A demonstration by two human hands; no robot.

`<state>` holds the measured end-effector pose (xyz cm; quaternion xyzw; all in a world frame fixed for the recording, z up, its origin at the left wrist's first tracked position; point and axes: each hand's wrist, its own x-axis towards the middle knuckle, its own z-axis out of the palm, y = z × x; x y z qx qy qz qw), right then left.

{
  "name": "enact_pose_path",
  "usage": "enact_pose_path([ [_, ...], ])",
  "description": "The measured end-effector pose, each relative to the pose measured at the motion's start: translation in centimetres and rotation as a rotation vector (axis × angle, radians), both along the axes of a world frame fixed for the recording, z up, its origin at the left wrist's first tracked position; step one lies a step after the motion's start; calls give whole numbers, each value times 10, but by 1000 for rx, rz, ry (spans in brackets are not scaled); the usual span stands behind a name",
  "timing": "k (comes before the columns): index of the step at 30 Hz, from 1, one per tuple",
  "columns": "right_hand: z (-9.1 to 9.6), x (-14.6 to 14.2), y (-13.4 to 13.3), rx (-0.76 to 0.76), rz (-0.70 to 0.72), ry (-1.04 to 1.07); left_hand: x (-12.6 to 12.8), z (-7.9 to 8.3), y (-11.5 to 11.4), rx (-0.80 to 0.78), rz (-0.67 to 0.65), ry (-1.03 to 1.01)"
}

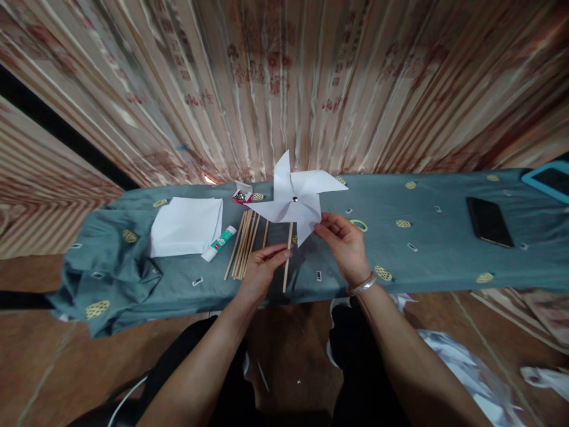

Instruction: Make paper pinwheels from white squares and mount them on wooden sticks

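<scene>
A white paper pinwheel (284,207) with a silver pin at its centre stands upright on a thin wooden stick (287,273). My left hand (262,268) pinches that stick below the blades, thumb and fingers closed round it. At the lower right blade, my right hand (344,240) has its thumb and fingertips on the paper edge, closed on it. Left of my left hand lie several loose wooden sticks (242,249) side by side. A small open box of silver pins (242,193) sits behind them.
A stack of white paper (186,225) and a glue stick (219,244) lie at the left. A roll of tape (359,225) rests behind my right hand. Farther right are a black phone (489,222) and a blue-framed device (549,179). Clear plastic with paper (466,370) is on the floor.
</scene>
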<state>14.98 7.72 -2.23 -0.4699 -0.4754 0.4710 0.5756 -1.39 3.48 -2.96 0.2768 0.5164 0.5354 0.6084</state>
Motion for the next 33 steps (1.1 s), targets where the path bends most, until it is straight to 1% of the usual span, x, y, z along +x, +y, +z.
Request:
enact_pose_path([
  [8,5,2,-3,-30,-4,73,1,-2,-1,14,-4,23],
  [13,6,3,-5,-87,7,115,2,-3,0,33,-18,24],
  [18,6,0,-8,-127,62,148,3,-5,0,29,1,19],
  [25,8,-7,-13,-193,112,294,5,-4,-1,60,-28,10],
  [33,11,-12,-18,-225,214,285,4,-3,1,86,-50,6],
])
